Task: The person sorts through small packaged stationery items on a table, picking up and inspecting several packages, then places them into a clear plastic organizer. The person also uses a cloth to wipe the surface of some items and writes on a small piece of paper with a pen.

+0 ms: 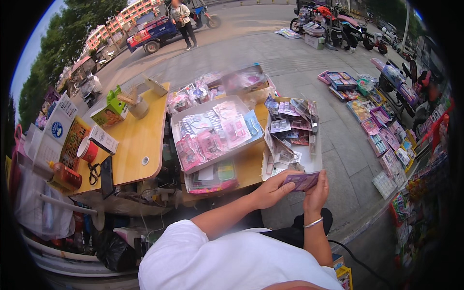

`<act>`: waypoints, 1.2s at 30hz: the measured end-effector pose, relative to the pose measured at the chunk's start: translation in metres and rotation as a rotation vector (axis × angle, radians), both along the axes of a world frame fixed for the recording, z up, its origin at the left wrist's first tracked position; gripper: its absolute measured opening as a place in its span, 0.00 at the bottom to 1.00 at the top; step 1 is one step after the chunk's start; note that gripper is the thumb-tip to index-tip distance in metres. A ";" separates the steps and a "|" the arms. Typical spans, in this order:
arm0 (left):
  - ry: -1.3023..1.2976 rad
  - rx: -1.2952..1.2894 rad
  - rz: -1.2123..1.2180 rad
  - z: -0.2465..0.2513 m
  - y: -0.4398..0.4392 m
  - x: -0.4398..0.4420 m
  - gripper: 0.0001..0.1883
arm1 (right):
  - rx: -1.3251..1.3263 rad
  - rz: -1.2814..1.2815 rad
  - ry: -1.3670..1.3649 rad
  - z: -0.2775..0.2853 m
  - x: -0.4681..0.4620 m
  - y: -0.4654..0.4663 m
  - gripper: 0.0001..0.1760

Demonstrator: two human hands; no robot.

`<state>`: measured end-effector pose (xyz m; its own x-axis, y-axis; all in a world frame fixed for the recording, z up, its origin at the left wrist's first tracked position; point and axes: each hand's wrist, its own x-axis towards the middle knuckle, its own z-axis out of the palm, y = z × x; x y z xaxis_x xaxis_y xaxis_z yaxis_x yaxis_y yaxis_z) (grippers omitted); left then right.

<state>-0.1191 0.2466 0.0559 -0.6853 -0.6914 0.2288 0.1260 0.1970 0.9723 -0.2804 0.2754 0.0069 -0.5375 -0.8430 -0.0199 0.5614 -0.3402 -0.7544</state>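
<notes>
Both my hands hold a small purple printed card or flat packet (301, 181) just over the near edge of an open box. My left hand (274, 189) grips its left end, thumb on top. My right hand (315, 191), with a silver bangle at the wrist, holds the right end. Just beyond is the white-walled cardboard box (319, 154), with several small blister packs (281, 125) heaped towards its far side. A shallow box (214, 159) of pink, blue and white packaged goods sits to the left, on top of other packages (212, 177).
A yellow wood-topped table (145, 130) at the left bears scissors (94, 173), a phone (107, 175), paper cups (87, 150) and a jar of sticks (137, 107). Trays of goods (380, 123) line the pavement at right. A person (183, 21) stands by a blue cargo tricycle (152, 36).
</notes>
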 end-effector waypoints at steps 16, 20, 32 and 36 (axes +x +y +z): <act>-0.106 0.214 0.107 -0.018 -0.006 -0.011 0.17 | 0.050 -0.003 0.192 -0.001 -0.008 0.000 0.16; -0.012 0.029 0.148 -0.014 -0.012 -0.038 0.17 | 0.154 -0.033 0.276 0.005 -0.024 0.002 0.25; -0.089 -0.770 0.073 -0.024 0.018 -0.101 0.22 | -0.083 -0.016 -0.468 0.019 -0.045 0.018 0.38; -0.116 -0.790 0.056 -0.028 0.020 -0.098 0.22 | -0.099 0.035 -0.505 0.010 -0.047 0.021 0.35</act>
